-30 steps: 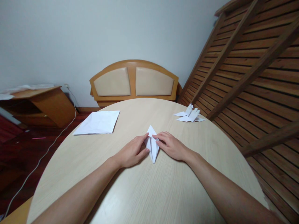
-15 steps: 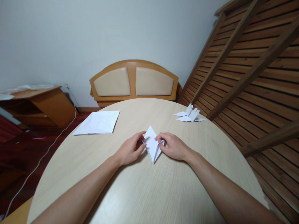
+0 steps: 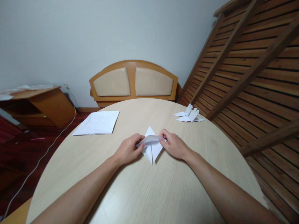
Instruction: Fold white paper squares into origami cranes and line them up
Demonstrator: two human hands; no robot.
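A folded white paper lies near the middle of the round table, one point facing me and one facing away. A raised flap crosses its middle, and a seam runs down the near half. My left hand pinches its left corner between thumb and fingers. At the right corner, my right hand grips the flap's edge. Two folded paper birds stand close together at the back right. A stack of white paper sheets rests at the back left.
The pale round table fills the foreground. Behind it stands a wooden headboard with cream panels. Wooden slats lean on the right. A brown cabinet and a white cable are at the left.
The paper's upper layer has been lifted and spread sideways into a flap, showing the seam beneath. My right hand has shifted slightly right and outward with the paper's edge.
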